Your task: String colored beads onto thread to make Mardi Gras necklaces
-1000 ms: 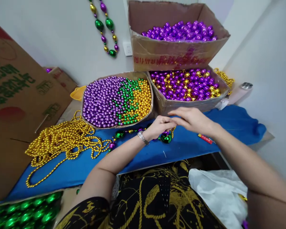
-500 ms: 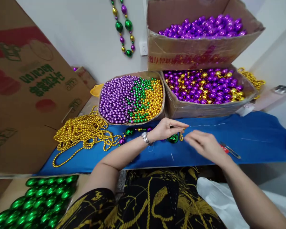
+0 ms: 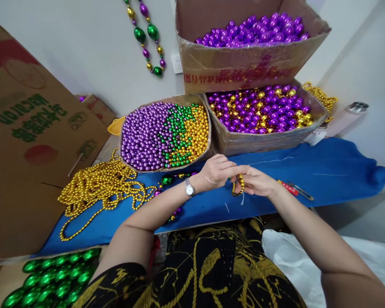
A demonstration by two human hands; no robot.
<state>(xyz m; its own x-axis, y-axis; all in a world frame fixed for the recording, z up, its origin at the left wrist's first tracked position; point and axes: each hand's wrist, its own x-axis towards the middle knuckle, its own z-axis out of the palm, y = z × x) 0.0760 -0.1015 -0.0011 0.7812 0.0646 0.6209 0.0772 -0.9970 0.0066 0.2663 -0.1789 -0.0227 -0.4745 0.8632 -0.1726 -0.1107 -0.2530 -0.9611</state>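
Observation:
My left hand (image 3: 215, 173), with a watch at its wrist, is closed in a pinch at the top of a short loop of small gold beads (image 3: 238, 188). A white thread (image 3: 211, 180) curves over that hand. Meeting its fingertips is my right hand (image 3: 259, 182), its fingers closed about the same gold bead strand. A thread tail hangs below the loop. Exactly what lies between the fingertips is hidden. Behind my left wrist, a strung necklace with a large green bead (image 3: 167, 179) lies on the blue cloth (image 3: 195, 214), partly covered by my forearm.
A pile of gold bead strands (image 3: 93, 188) lies left. Behind stand a box of small purple, green and gold beads (image 3: 211, 145) and two stacked boxes of larger beads (image 3: 253, 143). A cutter (image 3: 303, 191) lies right; large green beads (image 3: 48, 278) sit lower left.
My right hand has moved left to meet my left hand, and its fingers have closed on the gold bead loop. The camera view has shifted, so the surroundings appear further left.

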